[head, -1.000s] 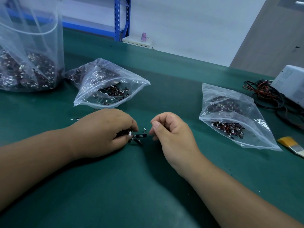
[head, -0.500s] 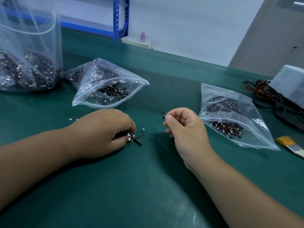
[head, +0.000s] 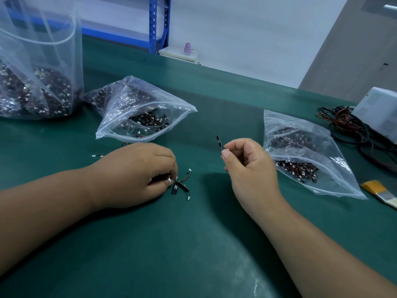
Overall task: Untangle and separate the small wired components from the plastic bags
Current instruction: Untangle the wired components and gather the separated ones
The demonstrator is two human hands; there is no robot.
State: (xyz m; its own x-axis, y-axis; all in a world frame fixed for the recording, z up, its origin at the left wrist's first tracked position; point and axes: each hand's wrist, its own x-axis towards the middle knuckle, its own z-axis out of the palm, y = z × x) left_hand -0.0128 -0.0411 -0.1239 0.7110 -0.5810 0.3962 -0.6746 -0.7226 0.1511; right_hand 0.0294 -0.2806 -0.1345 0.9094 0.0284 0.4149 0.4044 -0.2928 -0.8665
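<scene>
A green worktop (head: 193, 244) is set before a pale wall and a blue rack (head: 158, 22). Above it, one wired component (head: 218, 141) is pinched between thumb and forefinger of the right hand (head: 247, 166). The grip is closed tight on the wire end, and the black strip is held upright, clear of everything else. A small tangle (head: 180, 187) of the same parts is pinned to the worktop under the curled fingertips of the left hand (head: 133, 171). That grip is closed on the knot, with two white-plugged leads left sticking out to the right. A loose lead (head: 97, 155) is seen just beside the left wrist.

An open bag (head: 141, 112) of tangled parts is laid just beyond the left hand, a second bag (head: 300, 151) near the right hand, and a large bag (head: 36, 72) at the far left.

The thin wires are probably the weak point: a plug could be torn off if the next piece is tugged while it is caught in the knot. The tangle could be dragged along if it is pinned too lightly. The freed piece could be dropped into the wrong bag, since both hold similar parts. The open bag's contents could be spilled if it is nudged by the left forearm.
</scene>
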